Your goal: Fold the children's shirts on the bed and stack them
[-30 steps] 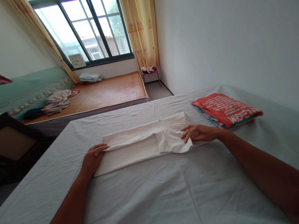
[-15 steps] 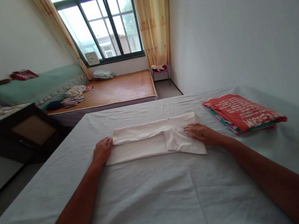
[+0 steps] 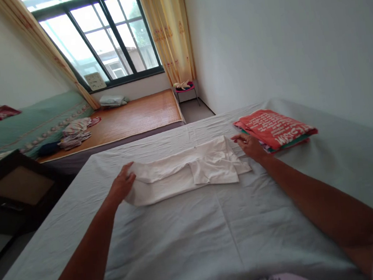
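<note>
A white garment (image 3: 189, 172), folded into a long strip, lies across the middle of a bed covered with a pale grey sheet (image 3: 190, 245). My left hand (image 3: 122, 183) grips the strip's left end and lifts that edge slightly off the sheet. My right hand (image 3: 249, 145) pinches the far right corner of the garment, close to a stack of folded clothes (image 3: 273, 129) topped by a red printed shirt.
Beyond the bed stands a low platform with a wooden mat (image 3: 128, 119) and loose clothes (image 3: 73, 131). A dark wooden piece of furniture (image 3: 16, 187) stands at the left. A small pink stool (image 3: 184, 88) sits by the yellow curtain under the window.
Both hands were pressing flat on the garment's ends. Now each hand has taken hold of an end, the right hand shifting to the far right corner, and the edges are raised.
</note>
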The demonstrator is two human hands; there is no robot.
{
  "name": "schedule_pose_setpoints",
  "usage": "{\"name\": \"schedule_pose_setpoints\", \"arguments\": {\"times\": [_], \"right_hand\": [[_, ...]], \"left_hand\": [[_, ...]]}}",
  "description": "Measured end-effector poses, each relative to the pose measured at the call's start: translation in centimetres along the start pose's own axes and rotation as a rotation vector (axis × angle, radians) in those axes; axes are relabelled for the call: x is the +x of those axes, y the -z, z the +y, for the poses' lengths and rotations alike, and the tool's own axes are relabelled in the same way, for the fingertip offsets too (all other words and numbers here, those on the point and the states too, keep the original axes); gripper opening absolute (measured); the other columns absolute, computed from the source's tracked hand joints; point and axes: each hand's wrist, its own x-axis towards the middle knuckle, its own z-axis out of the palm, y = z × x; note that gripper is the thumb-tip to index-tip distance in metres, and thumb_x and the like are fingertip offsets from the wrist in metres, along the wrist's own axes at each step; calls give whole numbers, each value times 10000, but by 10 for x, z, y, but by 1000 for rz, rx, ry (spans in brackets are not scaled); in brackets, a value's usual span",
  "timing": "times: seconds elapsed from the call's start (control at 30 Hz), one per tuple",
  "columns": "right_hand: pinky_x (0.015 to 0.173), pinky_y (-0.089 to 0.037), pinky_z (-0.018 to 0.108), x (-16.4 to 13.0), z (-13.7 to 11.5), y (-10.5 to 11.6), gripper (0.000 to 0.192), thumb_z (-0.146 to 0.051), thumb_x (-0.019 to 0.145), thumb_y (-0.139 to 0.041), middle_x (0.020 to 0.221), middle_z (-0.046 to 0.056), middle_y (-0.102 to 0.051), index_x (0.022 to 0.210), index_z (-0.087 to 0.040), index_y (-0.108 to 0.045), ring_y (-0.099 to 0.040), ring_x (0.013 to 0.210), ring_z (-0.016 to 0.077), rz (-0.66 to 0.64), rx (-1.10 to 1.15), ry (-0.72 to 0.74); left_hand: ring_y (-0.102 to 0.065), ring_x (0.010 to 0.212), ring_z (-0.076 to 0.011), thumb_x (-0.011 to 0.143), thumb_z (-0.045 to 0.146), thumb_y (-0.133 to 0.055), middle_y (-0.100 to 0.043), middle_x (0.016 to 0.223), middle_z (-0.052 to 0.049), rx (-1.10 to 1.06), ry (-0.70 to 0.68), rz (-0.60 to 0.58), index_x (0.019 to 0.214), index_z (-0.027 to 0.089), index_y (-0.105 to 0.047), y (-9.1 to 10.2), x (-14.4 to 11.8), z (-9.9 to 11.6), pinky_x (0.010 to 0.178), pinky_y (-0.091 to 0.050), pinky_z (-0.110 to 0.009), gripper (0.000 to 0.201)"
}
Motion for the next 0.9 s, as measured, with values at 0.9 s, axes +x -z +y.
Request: {"name": "schedule_pose_setpoints", "arguments": {"times": [0.9], "right_hand": [[836, -475, 307, -8, -10, -17, 400, -353, 810, -646, 1135, 110, -659, 1163, -178, -579, -631, 955, 210, -185, -304, 62]], "left_hand": [[-559, 1131, -262, 815, 337, -658, -634, 1185, -92, -385, -690, -292, 1127, 249, -688, -95, -37, 176, 992, -445, -411, 326]]}}
